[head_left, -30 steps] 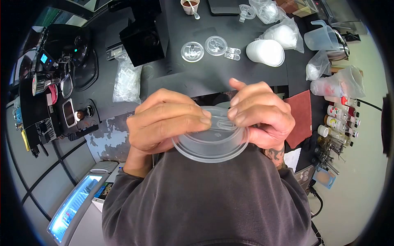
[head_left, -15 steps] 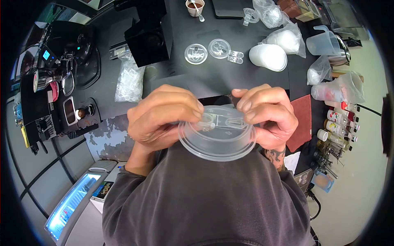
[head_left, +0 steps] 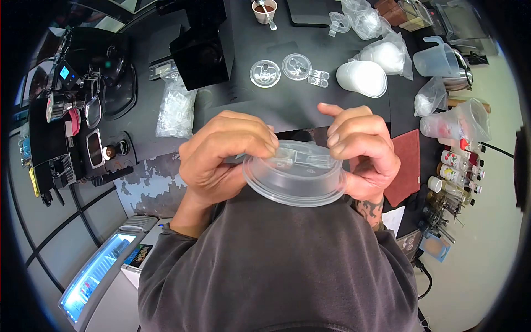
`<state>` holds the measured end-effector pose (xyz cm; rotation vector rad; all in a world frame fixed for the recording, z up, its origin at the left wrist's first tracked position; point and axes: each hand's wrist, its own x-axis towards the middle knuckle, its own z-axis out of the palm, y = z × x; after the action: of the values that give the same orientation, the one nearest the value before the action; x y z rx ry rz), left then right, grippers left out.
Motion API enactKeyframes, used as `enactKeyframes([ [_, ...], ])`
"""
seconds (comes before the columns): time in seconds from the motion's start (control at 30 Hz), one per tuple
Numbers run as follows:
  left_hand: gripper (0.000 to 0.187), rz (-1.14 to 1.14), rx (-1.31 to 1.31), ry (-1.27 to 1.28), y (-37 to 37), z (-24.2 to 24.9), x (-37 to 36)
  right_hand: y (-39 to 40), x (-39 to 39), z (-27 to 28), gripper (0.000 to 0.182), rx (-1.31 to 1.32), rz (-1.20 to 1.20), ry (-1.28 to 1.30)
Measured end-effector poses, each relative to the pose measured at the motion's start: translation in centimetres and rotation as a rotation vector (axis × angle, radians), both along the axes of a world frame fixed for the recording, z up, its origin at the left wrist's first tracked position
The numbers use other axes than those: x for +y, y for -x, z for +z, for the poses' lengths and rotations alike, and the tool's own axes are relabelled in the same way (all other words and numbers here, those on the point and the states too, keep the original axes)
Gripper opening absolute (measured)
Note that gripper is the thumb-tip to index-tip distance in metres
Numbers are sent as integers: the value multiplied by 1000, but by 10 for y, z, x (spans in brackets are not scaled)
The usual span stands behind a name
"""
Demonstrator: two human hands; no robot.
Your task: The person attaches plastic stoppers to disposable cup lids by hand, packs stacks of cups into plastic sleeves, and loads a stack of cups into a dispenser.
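Both hands pinch one clear plastic lid (head_left: pixel 293 180), held in the air in front of the chest: the left hand (head_left: pixel 224 157) presses its fingertips on the lid's left edge, the right hand (head_left: pixel 362 152) closes on the right edge. Beyond the lid is a black counter (head_left: pixel 287 105). On it, beyond the lid, lie two small clear lids (head_left: pixel 265 73), and to their right one stack of white cups (head_left: pixel 362 77). One red cloth (head_left: pixel 402 160) hangs just right of the held lid.

One head-worn fisheye camera looks steeply down, close over the hands, with the dark counter (head_left: pixel 310 105) beyond
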<state>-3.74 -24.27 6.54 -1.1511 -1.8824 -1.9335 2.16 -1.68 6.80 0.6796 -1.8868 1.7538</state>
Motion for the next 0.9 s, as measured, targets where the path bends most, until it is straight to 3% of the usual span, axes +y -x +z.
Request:
enactKeyframes([
  [0.17,28,26,32,-85,1,-5,5,-1,1,-2,51,52,7,-23],
  [0.37,25,70,116,-69,0,-7,3,-10,1,-8,83,-29,-32,73],
  [0.5,30,216,355,59,-1,-9,1,-15,-12,-10,130,-472,175,421],
  [0.53,32,276,439,90,-1,-12,1,-17,-18,-5,137,-677,245,633],
  [0.57,35,311,475,148,-1,-15,3,-20,-22,-5,115,-787,383,885],
  [0.63,42,382,544,263,-2,-22,6,-25,-30,-5,87,-974,351,881],
  [0.67,48,331,526,343,-4,-31,4,-23,-36,-11,60,-882,235,815],
  [0.77,66,271,419,450,5,-42,12,-12,-34,-23,48,-826,80,669],
  [0.8,79,180,150,433,1,-38,14,-10,-33,-18,41,-867,47,676],
  [0.9,85,-114,-408,320,-3,-33,5,-13,-29,-29,48,-887,45,527],
])
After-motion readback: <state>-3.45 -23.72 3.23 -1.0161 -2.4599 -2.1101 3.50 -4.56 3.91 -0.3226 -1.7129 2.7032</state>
